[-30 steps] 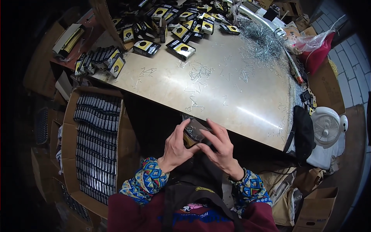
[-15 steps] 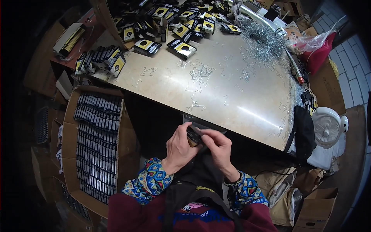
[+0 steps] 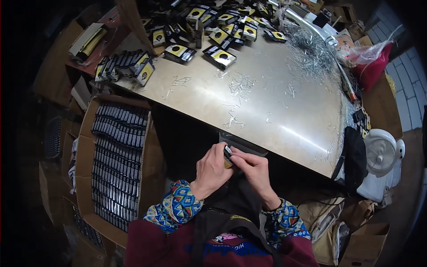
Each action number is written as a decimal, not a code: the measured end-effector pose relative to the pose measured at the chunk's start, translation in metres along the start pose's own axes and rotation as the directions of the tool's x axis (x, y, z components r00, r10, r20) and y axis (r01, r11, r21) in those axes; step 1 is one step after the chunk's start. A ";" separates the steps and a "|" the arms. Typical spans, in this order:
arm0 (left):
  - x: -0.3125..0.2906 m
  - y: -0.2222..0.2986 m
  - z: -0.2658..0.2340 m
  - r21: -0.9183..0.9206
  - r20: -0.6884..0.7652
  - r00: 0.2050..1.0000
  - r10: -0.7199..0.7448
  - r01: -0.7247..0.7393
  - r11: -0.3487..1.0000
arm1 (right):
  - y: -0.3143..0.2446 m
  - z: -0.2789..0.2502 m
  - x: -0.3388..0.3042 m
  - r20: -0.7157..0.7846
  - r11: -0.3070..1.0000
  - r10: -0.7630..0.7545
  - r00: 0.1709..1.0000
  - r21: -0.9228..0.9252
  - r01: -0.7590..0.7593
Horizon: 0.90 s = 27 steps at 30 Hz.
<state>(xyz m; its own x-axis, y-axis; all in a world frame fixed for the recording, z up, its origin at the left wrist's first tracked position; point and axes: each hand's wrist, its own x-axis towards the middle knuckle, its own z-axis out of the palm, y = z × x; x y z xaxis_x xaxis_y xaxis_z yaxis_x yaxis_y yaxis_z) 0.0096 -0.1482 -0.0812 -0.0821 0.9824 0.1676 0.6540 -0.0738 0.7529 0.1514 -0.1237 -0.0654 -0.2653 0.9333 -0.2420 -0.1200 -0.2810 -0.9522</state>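
Just off the table's near edge, both hands are on one small black-and-yellow cardboard box (image 3: 228,152). My left hand (image 3: 212,170) wraps round it from the left and covers much of it. From the right, the thumb and fingers of my right hand (image 3: 252,168) press together at the box's upper end. That end looks folded over, though the fingertips partly hide it. Behind the hands a dark grey drawer or tray edge (image 3: 244,145) juts from under the table.
The table (image 3: 191,100) bears scattered bent wire hooks (image 3: 240,86), a tangled wire heap (image 3: 313,51) and many loose small boxes (image 3: 220,57). A row of boxes (image 3: 124,67) stands at the left corner. Below it sits a packed carton (image 3: 149,147). A white fan (image 3: 380,149) stands right.
The box end, where a loose grey flap stood up before, now looks folded down. My right fingers have moved in closer against it. The whole view has shifted slightly.
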 end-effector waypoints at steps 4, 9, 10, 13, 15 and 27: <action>-0.005 -0.002 0.003 -0.004 0.044 0.999 -0.010 0.010 1.000 | 0.008 0.005 -0.006 -0.088 0.976 -0.109 0.990 -0.197 0.090; -0.008 -0.005 0.008 0.011 -0.004 0.998 0.066 -0.066 0.998 | 0.012 0.007 -0.008 -0.163 0.981 -0.114 0.980 -0.173 0.085; -0.009 -0.007 0.009 0.008 -0.035 0.995 0.095 -0.095 0.995 | 0.013 0.008 -0.009 -0.163 0.982 -0.112 0.980 -0.172 0.084; -0.010 -0.009 0.011 -0.010 -0.019 0.998 0.061 -0.061 0.998 | 0.019 0.013 -0.010 -0.182 0.950 -0.204 0.962 -0.276 0.149; -0.009 -0.013 0.014 -0.058 0.020 1.000 0.002 -0.001 0.998 | 0.023 0.018 -0.010 -0.075 0.748 -0.499 0.863 -0.540 0.386; 0.060 -0.022 -0.073 0.271 -0.016 1.000 0.006 -0.002 0.963 | -0.019 0.006 0.048 0.437 0.252 -0.653 0.618 -0.644 0.722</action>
<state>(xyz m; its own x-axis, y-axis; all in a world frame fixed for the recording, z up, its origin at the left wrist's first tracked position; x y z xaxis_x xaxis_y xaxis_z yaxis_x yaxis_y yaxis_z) -0.0644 -0.0997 -0.0413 -0.0898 0.9792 0.1819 0.8334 -0.0261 0.5521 0.1351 -0.0748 -0.0579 -0.5038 0.6626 0.5542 0.3942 0.7472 -0.5351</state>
